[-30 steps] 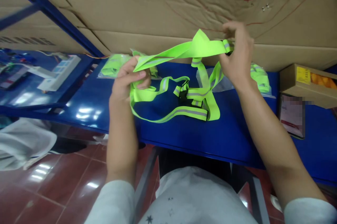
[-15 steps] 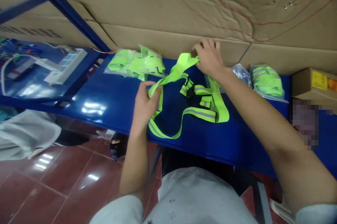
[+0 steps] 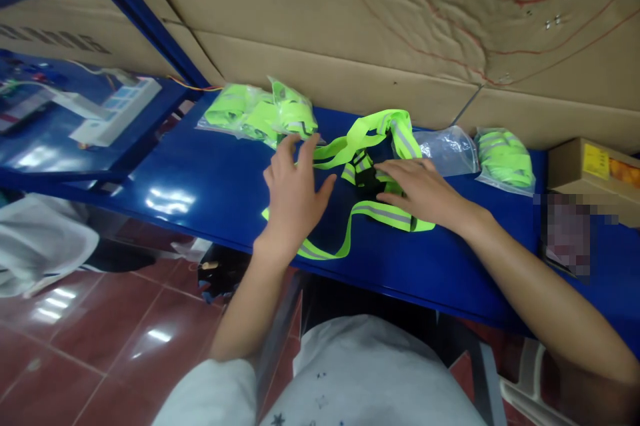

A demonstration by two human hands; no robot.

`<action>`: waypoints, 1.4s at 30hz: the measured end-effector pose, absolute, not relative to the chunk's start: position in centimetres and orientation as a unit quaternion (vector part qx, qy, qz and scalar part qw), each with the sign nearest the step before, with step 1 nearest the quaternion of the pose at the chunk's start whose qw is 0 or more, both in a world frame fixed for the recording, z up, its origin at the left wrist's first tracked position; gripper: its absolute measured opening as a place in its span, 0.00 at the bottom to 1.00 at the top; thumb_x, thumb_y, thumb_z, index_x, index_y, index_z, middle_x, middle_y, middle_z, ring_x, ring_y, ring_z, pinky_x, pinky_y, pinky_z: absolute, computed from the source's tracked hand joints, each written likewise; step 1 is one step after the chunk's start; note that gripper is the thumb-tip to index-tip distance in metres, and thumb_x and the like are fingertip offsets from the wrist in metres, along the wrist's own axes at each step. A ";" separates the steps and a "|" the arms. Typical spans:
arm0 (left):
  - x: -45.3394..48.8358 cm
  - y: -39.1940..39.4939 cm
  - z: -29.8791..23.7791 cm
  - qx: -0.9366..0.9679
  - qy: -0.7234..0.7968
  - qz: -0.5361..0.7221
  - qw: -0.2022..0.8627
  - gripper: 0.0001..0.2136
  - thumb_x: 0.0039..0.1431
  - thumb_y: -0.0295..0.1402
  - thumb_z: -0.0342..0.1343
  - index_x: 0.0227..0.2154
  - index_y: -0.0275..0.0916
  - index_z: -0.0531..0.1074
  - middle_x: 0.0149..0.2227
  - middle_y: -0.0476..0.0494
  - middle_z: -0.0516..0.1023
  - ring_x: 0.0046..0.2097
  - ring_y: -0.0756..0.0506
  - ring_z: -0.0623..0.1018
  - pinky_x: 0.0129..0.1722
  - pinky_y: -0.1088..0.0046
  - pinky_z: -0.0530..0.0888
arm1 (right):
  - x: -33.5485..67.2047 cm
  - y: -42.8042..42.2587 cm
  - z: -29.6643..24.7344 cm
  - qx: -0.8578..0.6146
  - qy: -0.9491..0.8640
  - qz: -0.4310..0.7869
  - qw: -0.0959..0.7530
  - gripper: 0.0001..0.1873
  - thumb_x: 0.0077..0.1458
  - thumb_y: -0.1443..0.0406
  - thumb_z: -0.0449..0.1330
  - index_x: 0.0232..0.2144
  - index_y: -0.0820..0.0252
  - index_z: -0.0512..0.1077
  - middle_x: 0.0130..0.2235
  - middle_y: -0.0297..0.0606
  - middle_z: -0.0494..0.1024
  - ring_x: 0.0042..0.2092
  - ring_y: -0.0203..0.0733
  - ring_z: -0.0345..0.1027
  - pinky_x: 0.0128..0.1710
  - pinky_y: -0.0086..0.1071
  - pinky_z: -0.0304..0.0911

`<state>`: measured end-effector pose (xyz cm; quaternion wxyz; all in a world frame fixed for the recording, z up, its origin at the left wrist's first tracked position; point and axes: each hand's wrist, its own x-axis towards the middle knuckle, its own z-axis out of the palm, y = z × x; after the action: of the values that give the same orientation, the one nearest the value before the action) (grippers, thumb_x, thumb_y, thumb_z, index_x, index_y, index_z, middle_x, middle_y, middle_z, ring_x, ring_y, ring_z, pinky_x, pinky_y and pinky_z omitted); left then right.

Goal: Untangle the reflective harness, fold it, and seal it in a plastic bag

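Note:
A neon-yellow reflective strap harness (image 3: pixel 383 213) with grey stripes lies loosely looped on the blue table (image 3: pixel 210 176). A black buckle (image 3: pixel 367 181) sits near its middle. Over the harness's left side is my left hand (image 3: pixel 297 193), fingers spread, with nothing seen in its grip. My right hand (image 3: pixel 423 189) reaches in from the right with fingers stretched out, their tips beside the buckle. Whether those fingertips touch the buckle or the strap, I cannot tell. Part of the harness is hidden beneath both hands.
Bagged yellow straps (image 3: pixel 260 113) lie at the back left, and another bagged strap (image 3: pixel 505 158) at the back right. Beside that is a clear plastic bag (image 3: pixel 447 149). A cardboard box (image 3: pixel 590 169) stands far right. A white power strip (image 3: pixel 120 113) rests on the left table.
My right hand has let go of the strap at the back and come down toward the buckle. My left hand has released its strap and opened. The harness's back loop now lies farther right.

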<state>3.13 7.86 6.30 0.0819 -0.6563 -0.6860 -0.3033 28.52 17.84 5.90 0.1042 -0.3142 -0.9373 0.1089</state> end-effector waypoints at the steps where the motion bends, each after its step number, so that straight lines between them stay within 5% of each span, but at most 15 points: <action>1: 3.8 8.2 7.0 -0.690 -0.656 -0.285 0.108 0.23 0.68 0.28 0.59 0.64 0.39 0.68 0.64 0.25 0.69 0.64 0.25 0.72 0.57 0.45 0.72 | 28.6 17.7 5.2 -0.315 -0.937 0.108 0.105 0.28 0.70 0.53 0.61 0.67 0.56 0.68 0.65 0.49 0.77 0.66 0.62 0.70 0.64 0.57 0.59; 5: 5.3 11.6 8.6 -0.883 -0.433 -0.180 0.028 0.23 0.63 0.15 0.47 0.55 0.41 0.75 0.51 0.37 0.79 0.55 0.37 0.79 0.54 0.59 0.73 | 28.7 18.1 2.8 -0.333 -0.923 0.123 0.150 0.24 0.69 0.58 0.62 0.64 0.57 0.71 0.59 0.49 0.82 0.60 0.60 0.76 0.64 0.58 0.59; 8: 5.2 15.0 7.7 -0.910 -0.389 -0.124 -0.075 0.24 0.56 0.14 0.49 0.52 0.38 0.75 0.55 0.38 0.78 0.59 0.37 0.77 0.58 0.59 0.72 | 29.1 18.4 2.3 -0.320 -0.922 0.133 0.173 0.20 0.70 0.58 0.62 0.60 0.58 0.74 0.58 0.49 0.82 0.60 0.58 0.76 0.65 0.56 0.60; 12: 4.4 17.1 5.8 -0.902 -0.392 -0.121 -0.135 0.21 0.57 0.20 0.57 0.55 0.37 0.73 0.56 0.38 0.80 0.60 0.36 0.76 0.62 0.56 0.70 | 30.5 17.0 3.4 -0.294 -0.922 0.128 0.219 0.18 0.72 0.58 0.59 0.60 0.56 0.74 0.65 0.49 0.77 0.66 0.56 0.70 0.66 0.52 0.62; 18: 4.1 16.7 4.8 -0.900 -0.402 -0.118 -0.120 0.11 0.67 0.31 0.61 0.51 0.37 0.77 0.52 0.38 0.81 0.55 0.34 0.79 0.57 0.55 0.73 | 31.7 13.9 3.6 -0.297 -0.924 0.121 0.209 0.16 0.75 0.59 0.56 0.58 0.57 0.75 0.59 0.45 0.81 0.63 0.52 0.73 0.65 0.49 0.61; 23: 4.1 16.6 4.8 -0.883 -0.406 -0.192 -0.136 0.13 0.70 0.33 0.57 0.53 0.35 0.76 0.52 0.36 0.82 0.54 0.35 0.80 0.57 0.55 0.74 | 31.4 13.8 2.5 -0.307 -0.926 0.128 0.178 0.19 0.74 0.56 0.57 0.59 0.59 0.74 0.60 0.48 0.80 0.62 0.53 0.72 0.64 0.48 0.62; 29: 3.5 16.7 5.9 -0.794 -0.440 -0.358 -0.221 0.14 0.70 0.36 0.57 0.54 0.37 0.73 0.51 0.40 0.81 0.47 0.44 0.81 0.49 0.68 0.77 | 31.3 13.7 2.8 -0.328 -0.915 0.162 0.167 0.18 0.74 0.55 0.56 0.60 0.53 0.71 0.62 0.46 0.79 0.64 0.54 0.71 0.64 0.50 0.61; 36: 3.8 16.7 4.9 -0.804 -0.539 -0.247 -0.041 0.13 0.68 0.34 0.60 0.52 0.36 0.75 0.53 0.34 0.78 0.55 0.33 0.77 0.58 0.54 0.73 | 31.9 13.6 4.2 -0.365 -0.904 0.141 0.171 0.23 0.72 0.56 0.59 0.65 0.55 0.68 0.63 0.46 0.79 0.64 0.56 0.72 0.63 0.50 0.61; 42: 5.4 15.4 5.4 -0.804 -0.558 -0.207 0.003 0.18 0.70 0.31 0.57 0.60 0.35 0.72 0.62 0.28 0.73 0.61 0.28 0.74 0.60 0.49 0.70 | 33.6 13.9 5.6 -0.405 -0.877 0.161 0.202 0.13 0.74 0.59 0.56 0.52 0.56 0.76 0.47 0.42 0.85 0.49 0.50 0.80 0.50 0.43 0.68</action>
<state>5.43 15.38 5.38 0.0029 -0.8035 -0.5581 -0.2070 33.56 13.94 5.62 0.2023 -0.4049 -0.8770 0.1612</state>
